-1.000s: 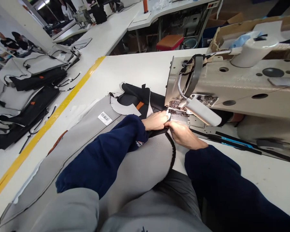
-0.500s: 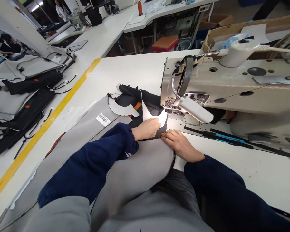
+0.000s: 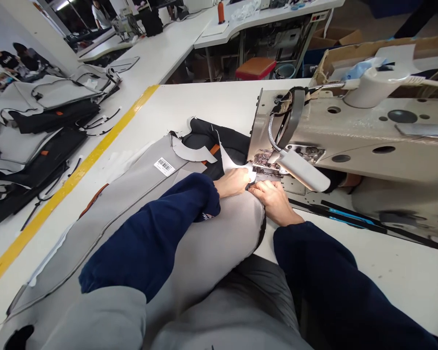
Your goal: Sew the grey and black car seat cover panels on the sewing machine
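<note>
A large grey padded cover (image 3: 138, 182) with black fabric (image 3: 233, 141) at its far end lies across the table and over my lap. It carries a white barcode label (image 3: 164, 166). My left hand (image 3: 233, 183) is closed on the cover's white-backed edge, just left of the sewing machine (image 3: 336, 131). Close by on the right, my right hand (image 3: 272, 197) presses the cover's edge down near the lit needle area, fingers bent together. The needle and the exact seam are hidden by the machine head and my fingers.
Black strips with blue parts (image 3: 350, 216) lie along the machine bed's front. Stacked grey and black covers (image 3: 54, 112) are at left, beyond yellow tape (image 3: 95, 160). A lamp (image 3: 304, 170) hangs off the machine head. A red stool (image 3: 255, 68) and cardboard box (image 3: 324, 63) stand behind.
Both hands have moved forward toward the needle area, taking the cover's edge with them. My right hand has come closer to the machine. The whole view has shifted slightly.
</note>
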The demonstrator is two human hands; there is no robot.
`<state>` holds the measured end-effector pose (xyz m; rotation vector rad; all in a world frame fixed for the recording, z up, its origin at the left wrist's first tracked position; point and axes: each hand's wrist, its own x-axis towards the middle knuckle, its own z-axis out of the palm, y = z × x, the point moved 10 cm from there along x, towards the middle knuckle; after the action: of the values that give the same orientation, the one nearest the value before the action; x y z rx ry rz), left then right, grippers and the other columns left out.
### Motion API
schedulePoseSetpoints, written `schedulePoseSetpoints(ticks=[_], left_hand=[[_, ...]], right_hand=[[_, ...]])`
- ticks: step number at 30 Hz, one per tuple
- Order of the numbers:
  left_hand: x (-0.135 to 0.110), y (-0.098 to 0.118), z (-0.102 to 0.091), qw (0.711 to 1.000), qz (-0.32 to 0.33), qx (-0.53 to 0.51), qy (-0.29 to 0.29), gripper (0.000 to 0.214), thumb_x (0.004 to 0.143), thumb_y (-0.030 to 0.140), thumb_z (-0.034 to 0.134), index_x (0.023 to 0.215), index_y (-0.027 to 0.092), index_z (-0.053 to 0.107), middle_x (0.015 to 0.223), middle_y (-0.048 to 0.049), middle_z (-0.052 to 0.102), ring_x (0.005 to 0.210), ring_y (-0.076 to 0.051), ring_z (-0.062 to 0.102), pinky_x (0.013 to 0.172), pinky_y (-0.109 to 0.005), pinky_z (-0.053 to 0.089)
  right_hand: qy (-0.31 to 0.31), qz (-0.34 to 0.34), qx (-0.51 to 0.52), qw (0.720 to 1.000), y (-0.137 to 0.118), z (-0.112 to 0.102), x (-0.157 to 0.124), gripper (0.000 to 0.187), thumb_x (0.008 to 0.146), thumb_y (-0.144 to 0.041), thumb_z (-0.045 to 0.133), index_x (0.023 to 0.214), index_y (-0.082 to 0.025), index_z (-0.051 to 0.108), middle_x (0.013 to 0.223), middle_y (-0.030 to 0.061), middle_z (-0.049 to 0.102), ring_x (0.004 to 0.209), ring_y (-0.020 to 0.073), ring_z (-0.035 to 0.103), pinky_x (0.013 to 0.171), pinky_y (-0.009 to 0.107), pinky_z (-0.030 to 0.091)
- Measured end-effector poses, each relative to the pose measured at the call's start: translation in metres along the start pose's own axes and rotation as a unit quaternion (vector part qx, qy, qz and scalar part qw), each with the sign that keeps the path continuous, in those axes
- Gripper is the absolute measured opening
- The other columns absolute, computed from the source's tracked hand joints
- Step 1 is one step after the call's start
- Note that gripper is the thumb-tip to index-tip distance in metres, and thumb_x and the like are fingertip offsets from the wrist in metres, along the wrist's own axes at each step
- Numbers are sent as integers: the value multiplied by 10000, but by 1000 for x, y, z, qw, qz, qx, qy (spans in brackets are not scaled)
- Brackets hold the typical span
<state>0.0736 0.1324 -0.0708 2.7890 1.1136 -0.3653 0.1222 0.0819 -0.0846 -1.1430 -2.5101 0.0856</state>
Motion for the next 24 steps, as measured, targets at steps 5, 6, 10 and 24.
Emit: schedulePoseSetpoints(ticks=[5, 6, 10, 24], left_hand=[[-27, 7, -3, 998, 26, -41, 37, 341, 981, 183, 354, 1078, 118, 674, 1109, -144, 622, 994, -221, 590, 849, -320, 467], [-46, 8, -2, 996, 28, -61, 57, 348, 1005, 236, 354, 1150, 141, 656, 1203, -138, 607, 1074, -219, 575, 901, -324, 467], [-129, 0, 24, 989, 23, -74, 125, 480, 1036, 364, 342, 1483, 205, 419, 1555, -133, 372, 1422, -246, 351, 1147, -450, 333], [-64, -5, -8, 979, 114, 60, 156, 489, 954, 80, 365, 1386, 232, 534, 1366, -125, 550, 1234, -237, 505, 1057, -447, 349]], right_hand=[[21, 39, 22, 999, 13, -3, 0, 311, 990, -175, 436, 1224, -236, 632, 1055, 70, 677, 995, 227, 548, 796, 361, 340], [20, 41, 28, 999, 15, -3, -2, 331, 991, -170, 422, 1254, -230, 615, 1089, 78, 678, 1025, 229, 557, 811, 360, 356], [15, 4, 33, 999, 7, -3, -9, 431, 963, -107, 384, 1364, -154, 534, 1275, 135, 645, 1232, 251, 537, 931, 381, 422], [71, 7, -139, 988, -37, 6, -19, 376, 876, 15, 434, 1178, 4, 659, 1241, 277, 650, 1191, 348, 616, 974, 467, 481]])
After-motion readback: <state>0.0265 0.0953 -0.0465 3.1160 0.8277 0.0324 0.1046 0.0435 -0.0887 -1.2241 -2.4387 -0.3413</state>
